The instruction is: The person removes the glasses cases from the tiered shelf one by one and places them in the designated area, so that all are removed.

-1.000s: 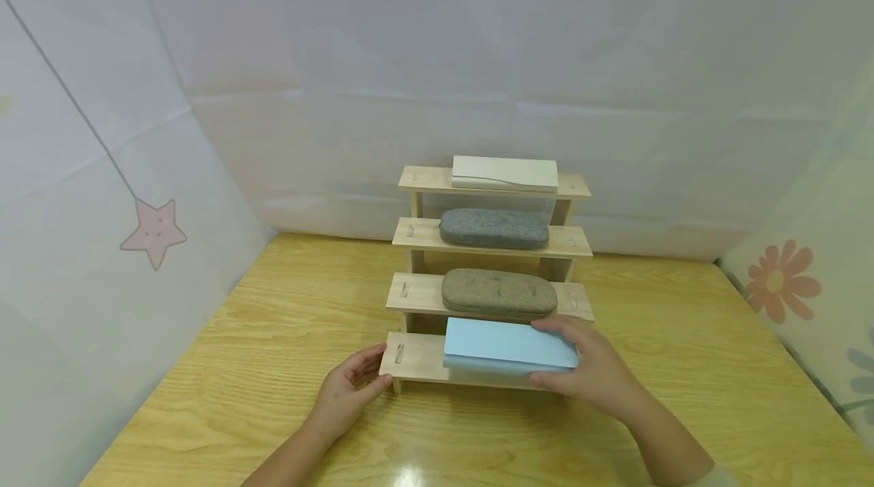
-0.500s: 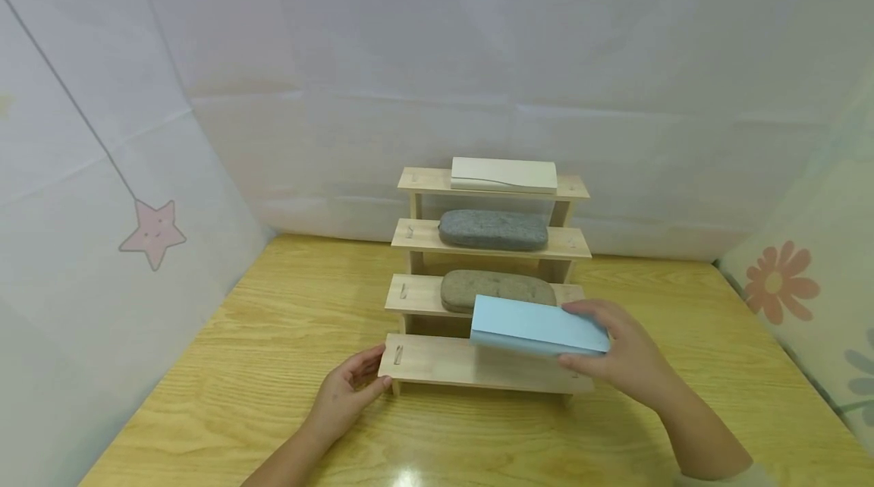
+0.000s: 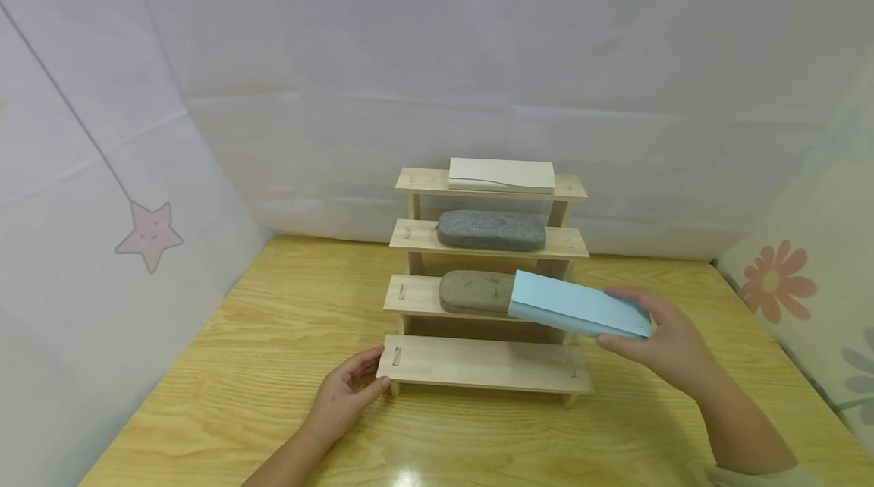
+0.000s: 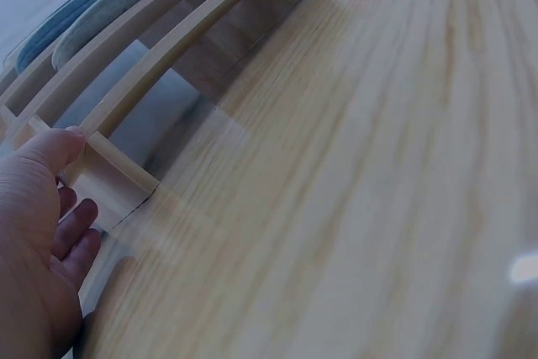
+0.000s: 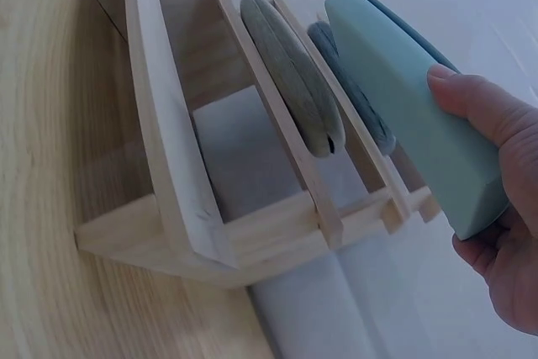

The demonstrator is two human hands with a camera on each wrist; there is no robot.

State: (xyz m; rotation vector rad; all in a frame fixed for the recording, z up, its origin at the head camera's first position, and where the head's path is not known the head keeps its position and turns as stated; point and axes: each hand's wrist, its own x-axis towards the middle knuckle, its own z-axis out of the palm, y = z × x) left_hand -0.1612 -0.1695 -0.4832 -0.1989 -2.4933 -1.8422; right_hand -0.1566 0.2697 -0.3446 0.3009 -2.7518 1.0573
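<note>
On the far left, a pink star (image 3: 149, 235) hangs on a long line drawn on the pale cloth (image 3: 225, 138). Next comes the left hand (image 3: 343, 396), low down on the yellow wood table (image 3: 239, 366). Its thumb and finger pinch the left end of the bottom step of the wooden stand (image 3: 478, 362), with the thumb at the front corner. In the left wrist view, the other fingers are bent beside the stand's leg. The stand has four steps, like little stairs. A white case (image 3: 501, 174) with a wavy flap lies on the top step. A fuzzy gray case (image 3: 492, 230) lies on the next step down, and a brown case (image 3: 476, 291) lies on the one below that. The light blue case (image 3: 580, 305) is up in the air near the right side of the stand. It is tilted, with its left end higher, and it hides the right part of the brown case in the head view. The right hand (image 3: 672, 339) holds the blue case by its right end, with the thumb on the near side and fingers on the far side. A pale sleeve (image 3: 761, 476) shows behind that wrist. Farthest right, a red flower (image 3: 778, 282) and some blue petals (image 3: 859, 372) are on the cloth.
</note>
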